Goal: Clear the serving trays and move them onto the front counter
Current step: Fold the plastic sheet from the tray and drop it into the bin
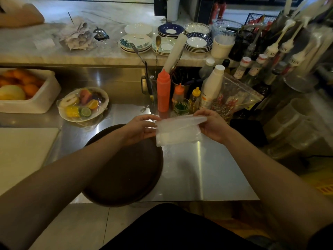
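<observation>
- Round brown serving tray point(124, 170) — bare, on the steel worktop point(207, 174), near edge overhanging; a forearm nudge could tip it off.
- Left hand point(139, 129) and right hand point(212, 126) pinch opposite ends of a clear plastic bag point(178, 131); thin film may slip.
- Marble front counter point(54, 42) — crowded with plates point(135, 42); tray space limited.
</observation>
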